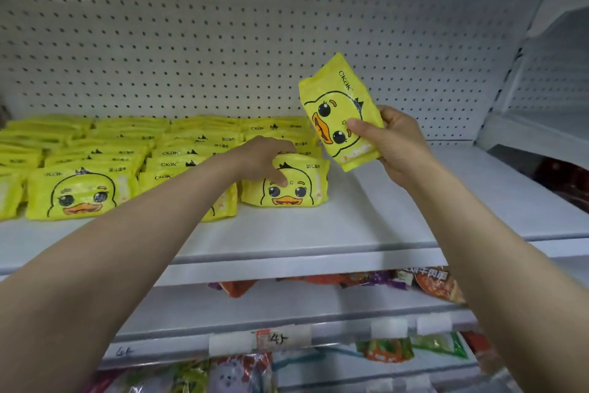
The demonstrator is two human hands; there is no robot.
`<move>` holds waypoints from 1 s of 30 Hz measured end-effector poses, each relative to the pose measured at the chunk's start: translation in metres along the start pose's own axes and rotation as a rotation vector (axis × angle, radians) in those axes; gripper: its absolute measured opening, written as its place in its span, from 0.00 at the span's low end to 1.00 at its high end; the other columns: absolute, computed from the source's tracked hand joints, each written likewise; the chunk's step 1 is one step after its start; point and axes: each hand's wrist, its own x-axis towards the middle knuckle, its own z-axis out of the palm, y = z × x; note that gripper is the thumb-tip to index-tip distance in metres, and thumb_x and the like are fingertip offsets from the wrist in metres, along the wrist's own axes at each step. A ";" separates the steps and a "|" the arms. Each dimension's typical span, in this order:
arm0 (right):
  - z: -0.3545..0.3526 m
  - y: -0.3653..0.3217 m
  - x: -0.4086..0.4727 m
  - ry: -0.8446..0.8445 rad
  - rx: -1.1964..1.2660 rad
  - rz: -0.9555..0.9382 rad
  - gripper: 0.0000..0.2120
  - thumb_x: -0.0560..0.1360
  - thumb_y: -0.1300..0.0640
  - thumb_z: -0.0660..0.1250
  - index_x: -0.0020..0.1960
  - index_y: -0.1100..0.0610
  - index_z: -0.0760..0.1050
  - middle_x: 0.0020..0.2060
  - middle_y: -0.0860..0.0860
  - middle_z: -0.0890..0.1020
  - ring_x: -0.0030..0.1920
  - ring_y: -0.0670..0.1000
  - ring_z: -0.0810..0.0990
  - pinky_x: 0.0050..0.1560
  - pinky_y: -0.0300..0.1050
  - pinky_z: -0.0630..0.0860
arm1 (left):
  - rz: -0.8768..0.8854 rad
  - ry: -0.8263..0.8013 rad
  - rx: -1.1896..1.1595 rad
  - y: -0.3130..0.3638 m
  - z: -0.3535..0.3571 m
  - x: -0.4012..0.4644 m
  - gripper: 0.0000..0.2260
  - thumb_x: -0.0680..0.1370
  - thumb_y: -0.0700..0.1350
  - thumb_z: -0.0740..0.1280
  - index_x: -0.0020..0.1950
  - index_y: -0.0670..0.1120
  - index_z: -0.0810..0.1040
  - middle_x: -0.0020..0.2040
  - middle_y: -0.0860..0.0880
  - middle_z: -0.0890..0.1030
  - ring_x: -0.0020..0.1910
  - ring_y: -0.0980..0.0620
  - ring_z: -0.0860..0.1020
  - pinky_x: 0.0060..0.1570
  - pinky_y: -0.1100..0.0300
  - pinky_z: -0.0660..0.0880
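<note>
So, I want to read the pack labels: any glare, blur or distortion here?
Head view: even light; print is sharp on the raised pack in the right hand and the front pack gripped by the left hand; shelf edge bows from the wide lens; lower packets are blurred.

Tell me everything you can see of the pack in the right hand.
The held pack is a soft, glossy yellow plastic pouch, sealed, printed with a cartoon duck face, orange beak and CKAK. It is held on end in the air, tilted, duck sideways, above the white shelf. The right hand pinches its right edge, thumb on the front. Nothing else touches it; the left hand grips a shelf pack apart from it.
</note>
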 end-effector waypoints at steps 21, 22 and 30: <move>0.022 0.008 0.026 -0.526 -0.585 0.016 0.16 0.65 0.59 0.81 0.50 0.56 0.81 0.45 0.51 0.85 0.43 0.47 0.83 0.47 0.42 0.80 | -0.187 0.775 -0.165 -0.012 -0.013 -0.080 0.15 0.81 0.43 0.62 0.68 0.43 0.71 0.58 0.44 0.78 0.55 0.48 0.77 0.54 0.54 0.74; 0.027 0.012 0.024 -0.562 -0.624 0.012 0.16 0.64 0.59 0.81 0.50 0.56 0.81 0.46 0.51 0.85 0.45 0.48 0.83 0.51 0.45 0.80 | -0.171 0.778 -0.154 -0.012 -0.011 -0.086 0.16 0.81 0.44 0.63 0.68 0.44 0.71 0.57 0.45 0.78 0.55 0.48 0.77 0.55 0.53 0.74; 0.061 0.047 0.023 -0.671 -0.788 -0.023 0.25 0.62 0.52 0.83 0.56 0.53 0.80 0.54 0.46 0.82 0.57 0.47 0.79 0.62 0.45 0.74 | -0.016 0.532 -0.031 -0.011 0.026 -0.110 0.27 0.73 0.56 0.72 0.70 0.56 0.70 0.65 0.50 0.72 0.66 0.51 0.68 0.64 0.57 0.66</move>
